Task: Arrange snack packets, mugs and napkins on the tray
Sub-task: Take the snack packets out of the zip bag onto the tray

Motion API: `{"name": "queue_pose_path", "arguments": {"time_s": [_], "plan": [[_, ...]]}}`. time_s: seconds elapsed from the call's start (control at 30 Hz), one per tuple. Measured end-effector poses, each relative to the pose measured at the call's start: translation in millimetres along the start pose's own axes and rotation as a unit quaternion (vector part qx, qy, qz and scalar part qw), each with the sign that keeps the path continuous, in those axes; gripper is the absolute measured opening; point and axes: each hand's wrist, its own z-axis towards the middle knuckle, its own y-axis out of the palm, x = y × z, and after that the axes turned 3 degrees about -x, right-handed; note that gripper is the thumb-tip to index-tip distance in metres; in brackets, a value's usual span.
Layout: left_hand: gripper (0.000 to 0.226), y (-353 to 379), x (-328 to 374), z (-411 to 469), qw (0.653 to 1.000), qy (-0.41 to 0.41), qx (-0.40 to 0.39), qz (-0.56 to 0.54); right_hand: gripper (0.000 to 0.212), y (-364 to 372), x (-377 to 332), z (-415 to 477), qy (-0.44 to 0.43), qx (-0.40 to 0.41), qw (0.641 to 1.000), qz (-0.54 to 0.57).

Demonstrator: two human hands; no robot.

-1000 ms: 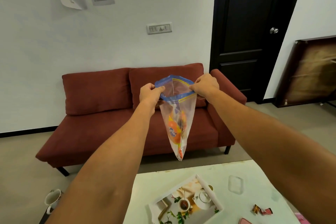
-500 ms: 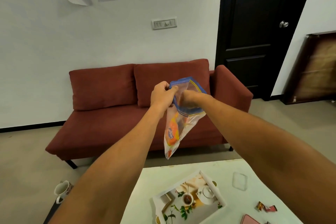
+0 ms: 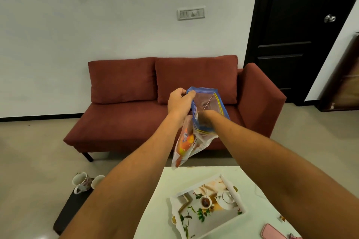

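Two hands work one clear zip bag (image 3: 196, 132), held in the air above the far edge of the desk (image 3: 172, 186). We pinch the blue rim of the bag with our left hand (image 3: 179, 101), thumb and fingers closed on it, and we judge this is to keep the mouth stretched wide and the bag steady. Our right hand (image 3: 204, 117) is pushed through that mouth, most likely reaching for a snack packet (image 3: 185, 141), the orange one that shows through the plastic low in the bag.

Below, the tray (image 3: 231, 184) lies on the desk near its front edge, turned at an angle. The teapot and cup on it look printed, so we judge it carries none of the task's things yet. Two mugs (image 3: 80, 181) stand on a low dark stand (image 3: 70, 211) on the floor, left of the desk. No napkins are in view.

The right fingers are hidden by the bag's blue band and its folds, so we cannot tell whether they are spread or closed on anything. How many packets the bag holds is unclear. A pink object (image 3: 272, 232) at the desk's front right is cut off by the frame.
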Motion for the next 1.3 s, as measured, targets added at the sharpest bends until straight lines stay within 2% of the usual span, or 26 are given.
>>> {"name": "queue_pose_path", "arguments": {"time_s": [0.03, 0.13, 0.23, 0.47, 0.6, 0.73, 0.83, 0.93, 1.07, 1.3], "plan": [[0.031, -4.6, -2.6, -0.7, 1.0, -0.004, 0.01, 0.008, 0.041, -0.5, -3.3, 0.2, 0.015, -0.015, 0.997, 0.068], [0.031, -19.8, -13.3, -3.2, 0.999, -0.02, 0.041, 0.025, 0.024, -1.6, -13.7, -0.5, -0.028, -0.067, 0.993, 0.091], [0.026, -30.3, -26.1, -5.5, 0.995, -0.044, 0.073, 0.051, 0.018, -13.9, -19.3, -4.5, -0.003, -0.07, 0.984, 0.165], [0.025, -42.1, -66.4, -5.8, 0.985, -0.102, 0.119, 0.075, 0.017, -64.7, -14.6, -15.8, -0.045, 0.086, 0.981, 0.17], [0.026, -41.9, -86.4, -5.7, 0.98, -0.117, 0.129, 0.098, 0.013, -86.4, 17.9, -9.1, -0.03, 0.161, 0.954, 0.252], [0.023, -36.2, -109.1, -6.6, 0.975, -0.131, 0.153, 0.1, 0.021, -79.6, 76.9, 15.7, 0.009, 0.204, 0.916, 0.345], [0.019, -28.0, -131.4, -3.9, 0.969, -0.134, 0.177, 0.107, 0.017, -45.6, 134.3, 49.0, 0.047, 0.247, 0.892, 0.376], [0.018, -17.7, -158.6, -3.0, 0.963, -0.13, 0.206, 0.116, 0.021, 13.5, 189.2, 78.8, 0.103, 0.249, 0.899, 0.345], [0.025, 0.3, -204.3, -5.4, 0.962, -0.121, 0.237, 0.062, 0.023, 111.5, 255.2, 116.3, 0.14, 0.174, 0.932, 0.284], [0.027, 27.2, -289.1, -6.8, 0.964, -0.08, 0.253, 0.008, 0.037, 245.2, 319.1, 168.5, 0.176, 0.054, 0.961, 0.207]]}}
